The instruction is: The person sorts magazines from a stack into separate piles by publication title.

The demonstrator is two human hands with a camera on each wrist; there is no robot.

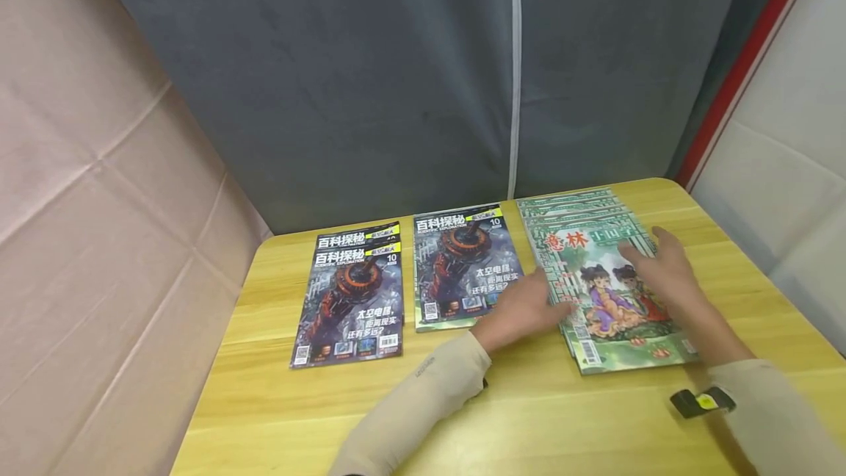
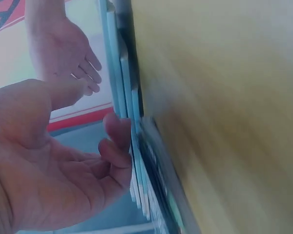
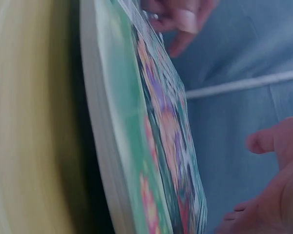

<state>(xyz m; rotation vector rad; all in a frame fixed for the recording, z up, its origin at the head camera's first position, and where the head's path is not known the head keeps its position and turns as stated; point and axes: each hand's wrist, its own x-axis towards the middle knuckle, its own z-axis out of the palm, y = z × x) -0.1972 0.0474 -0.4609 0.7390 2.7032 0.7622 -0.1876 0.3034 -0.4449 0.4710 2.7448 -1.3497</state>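
Note:
A fanned stack of green magazines (image 1: pixel 604 300) lies at the right of the table, the top cover showing two cartoon children. My left hand (image 1: pixel 525 307) is at the stack's left side, thumb apart and fingers loosely bent. In the left wrist view its fingertips are by the magazine edges (image 2: pixel 124 73); whether they touch cannot be told. At the right side of the stack is my right hand (image 1: pixel 667 270), thumb spread from the fingers. The right wrist view shows this hand (image 3: pixel 276 190) beside the cover (image 3: pixel 117 102), some fingers hidden. Neither hand grips anything.
Left of the stack lies a dark science magazine (image 1: pixel 456 270) with a green edge beneath it. Two overlapping copies of the same dark magazine (image 1: pixel 350 307) lie farther left. A grey curtain (image 1: pixel 330 79) hangs behind the wooden table (image 1: pixel 264 417), with pale cloth (image 1: pixel 99 241) on the left.

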